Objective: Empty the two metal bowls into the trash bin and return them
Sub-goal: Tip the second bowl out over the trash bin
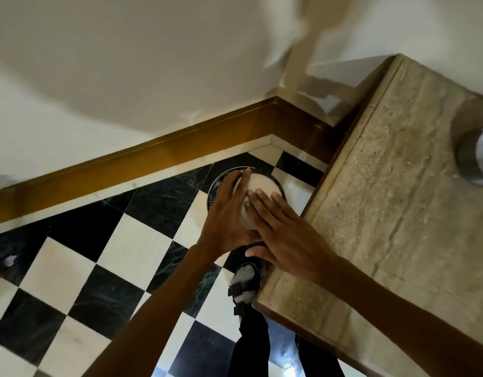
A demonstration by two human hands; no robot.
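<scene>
While you look down from the head camera, both of your hands are stretched out over a round trash bin (213,191) that stands on the checkered floor (98,254), in the corner by the brown baseboard (158,153) and just beside the edge of the stone table (384,213). Between your hands is a pale, round object (258,183) that hangs above the bin opening; it looks like the underside of an upturned metal bowl, but the blur does not let you confirm this.

Your left hand (229,213) lies against the left side of that object with the fingers extended and curved along its rim, the fingertips reaching its far edge. Your right hand (283,235) rests flat on the near right part of the object, fingers spread and straight, thumb pointing toward the left hand. Both hands are open-palmed and pressed on the object rather than wrapped around it.

At the right edge of the view, a second metal bowl (477,156) sits on the table, well apart from your hands and partly cut off by the frame.

Below your hands, one foot in a grey sock and a black strapped sandal (243,289) stands on the floor next to the table corner.
</scene>
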